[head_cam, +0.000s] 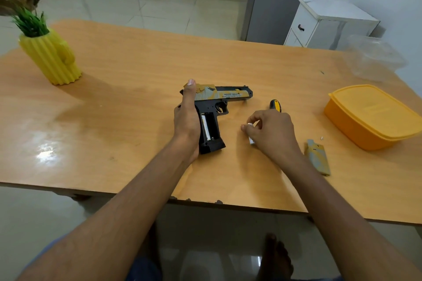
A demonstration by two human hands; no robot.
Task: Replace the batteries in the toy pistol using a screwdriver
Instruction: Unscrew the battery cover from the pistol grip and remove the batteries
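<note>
While the left hand [186,116] clamps the toy pistol [213,112] flat on the table [137,98] at frame centre, its open grip compartment faces up, one battery [206,129] seated. Just right, the right hand [270,131] pinches a loose battery [250,132] between fingertips, probably for insertion. Set aside for refitting: screwdriver [275,105] above that hand, cover [318,157] and tiny screw [322,138] at lower right.

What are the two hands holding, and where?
Left hand grips the toy pistol by its handle; right hand fingers pinch a battery.
</note>
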